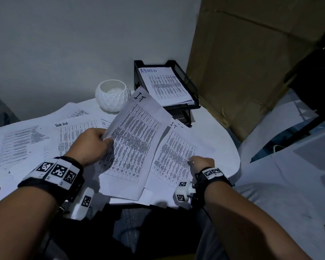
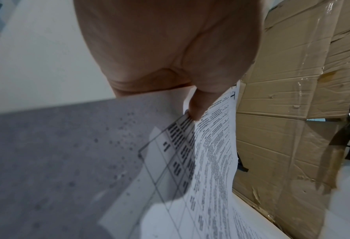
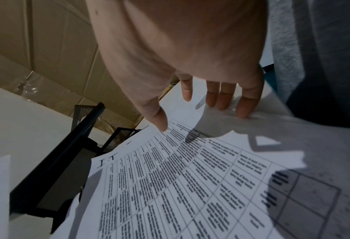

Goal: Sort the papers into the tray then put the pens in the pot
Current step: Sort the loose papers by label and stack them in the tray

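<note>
Left hand (image 1: 91, 145) pinches the near-left edge of a lifted "I.T" sheet (image 1: 137, 139), thumb on top; the sheet rises away from it toward the black mesh tray (image 1: 191, 85).

Right hand (image 1: 202, 163) lies with relaxed, nearly straight fingers (image 3: 245, 105) on a second "I.T" sheet (image 1: 176, 154), flat on the white table (image 1: 225, 147); it grips nothing.

Tray stands beyond both hands, an "ADMIN" sheet (image 1: 163, 85) in its top tier. White faceted pot (image 1: 112, 95) sits beyond the left hand. No pens visible.

Advice: gather both I.T sheets, square their edges, then likely slide them into the lower tier, keeping them flat to avoid snagging mesh.
</note>
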`<state>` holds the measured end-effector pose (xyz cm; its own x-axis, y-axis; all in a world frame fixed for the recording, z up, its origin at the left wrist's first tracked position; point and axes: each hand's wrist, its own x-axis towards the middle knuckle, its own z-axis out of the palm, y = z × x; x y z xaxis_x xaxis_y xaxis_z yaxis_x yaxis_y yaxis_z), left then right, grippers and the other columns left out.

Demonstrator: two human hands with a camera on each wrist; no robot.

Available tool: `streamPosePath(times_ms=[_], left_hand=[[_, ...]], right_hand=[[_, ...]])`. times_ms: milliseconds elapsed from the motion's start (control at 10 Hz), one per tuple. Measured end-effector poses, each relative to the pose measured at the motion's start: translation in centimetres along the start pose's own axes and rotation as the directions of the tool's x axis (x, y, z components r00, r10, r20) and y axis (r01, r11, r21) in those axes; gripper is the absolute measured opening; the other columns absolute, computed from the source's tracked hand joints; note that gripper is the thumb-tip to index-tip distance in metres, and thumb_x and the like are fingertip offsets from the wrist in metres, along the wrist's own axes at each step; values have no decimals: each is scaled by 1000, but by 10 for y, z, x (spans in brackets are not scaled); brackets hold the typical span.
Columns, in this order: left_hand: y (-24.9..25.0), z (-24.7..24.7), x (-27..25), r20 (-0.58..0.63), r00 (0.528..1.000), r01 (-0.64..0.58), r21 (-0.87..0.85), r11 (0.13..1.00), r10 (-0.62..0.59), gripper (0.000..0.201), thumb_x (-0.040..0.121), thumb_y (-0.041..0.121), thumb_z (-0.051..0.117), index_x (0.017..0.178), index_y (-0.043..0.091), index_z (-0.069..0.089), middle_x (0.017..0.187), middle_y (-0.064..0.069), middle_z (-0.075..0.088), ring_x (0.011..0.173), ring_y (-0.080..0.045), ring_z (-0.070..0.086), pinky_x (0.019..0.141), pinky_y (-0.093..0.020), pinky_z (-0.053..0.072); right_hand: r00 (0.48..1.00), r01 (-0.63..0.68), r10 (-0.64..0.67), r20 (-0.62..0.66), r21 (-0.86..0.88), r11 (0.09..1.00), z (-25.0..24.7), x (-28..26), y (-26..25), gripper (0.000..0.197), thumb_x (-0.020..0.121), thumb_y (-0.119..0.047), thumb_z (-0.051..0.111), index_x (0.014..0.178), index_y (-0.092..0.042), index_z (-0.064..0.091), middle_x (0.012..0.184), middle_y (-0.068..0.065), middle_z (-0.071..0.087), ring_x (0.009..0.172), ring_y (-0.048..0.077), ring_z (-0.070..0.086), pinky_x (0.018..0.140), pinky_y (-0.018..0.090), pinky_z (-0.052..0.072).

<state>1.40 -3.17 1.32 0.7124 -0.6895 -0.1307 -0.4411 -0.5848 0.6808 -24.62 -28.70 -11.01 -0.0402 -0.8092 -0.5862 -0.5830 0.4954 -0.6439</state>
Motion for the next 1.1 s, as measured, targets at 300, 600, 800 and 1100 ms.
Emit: streamPosePath(times_ms=[300,600,800,1100], left_hand=[[-1,1,1,-14,1000,27,10,1000,-26,21,96,23,64,79,14,70,74,-9,73,73,-29,69,71,-33,52],[-5,0,4,-17,999,33,25,999,-32,22,96,23,63,81,10,71,76,-12,73,75,-32,70,75,-37,55],[-8,-7,9,-44,998,39,39,998,-38,23,96,21,60,79,10,69,75,-12,71,75,-32,68,76,-39,54],[-9,-14,7,-113,993,46,39,998,-41,21,94,8,50,75,12,58,72,-10,62,67,-25,54,59,-31,37]], right_hand=[[999,39,-38,26,-63,997,10,-1,0,48,78,-31,82,119,-9,70,105,10,68,83,24,56,71,27,45],[999,50,-50,-14,-19,999,16,-8,2,48,82,-28,78,125,-9,70,123,9,71,109,28,69,58,20,43],[985,161,-143,-101,204,966,1,-24,-12,40,102,-15,51,140,-8,58,145,14,58,135,32,54,106,34,46],[940,322,-151,-305,651,688,-17,-46,-20,25,85,-3,55,101,-12,73,76,0,62,61,23,54,62,31,47]])
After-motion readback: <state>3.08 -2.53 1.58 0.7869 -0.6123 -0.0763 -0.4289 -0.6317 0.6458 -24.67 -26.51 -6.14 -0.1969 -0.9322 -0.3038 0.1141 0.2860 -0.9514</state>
